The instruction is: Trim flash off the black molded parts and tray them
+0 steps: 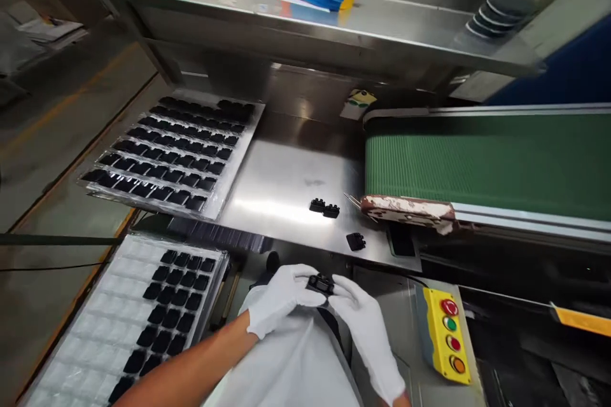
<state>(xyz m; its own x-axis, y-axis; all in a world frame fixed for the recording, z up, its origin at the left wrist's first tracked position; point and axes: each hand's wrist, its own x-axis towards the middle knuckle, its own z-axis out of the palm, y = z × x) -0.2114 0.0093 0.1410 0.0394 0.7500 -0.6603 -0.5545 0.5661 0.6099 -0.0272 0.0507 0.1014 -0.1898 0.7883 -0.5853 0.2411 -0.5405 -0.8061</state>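
Both my hands wear white gloves and meet close to my body, just below the bench edge. Between them is a small black plastic part (320,283). My left hand (286,292) grips it from the left, thumb below and fingers above. From the right, my right hand (356,305) pinches its other side. Beyond them on the steel bench (281,165) lie two similar black parts (324,207) side by side. A third black part (356,241) lies nearer the bench's front edge.
A clear tray of black parts (167,152) sits on the bench's left. Below it stands a partly filled tray (105,318). At right are a green conveyor belt (487,165) and a yellow button box (447,335). A steel shelf (229,3) crosses above.
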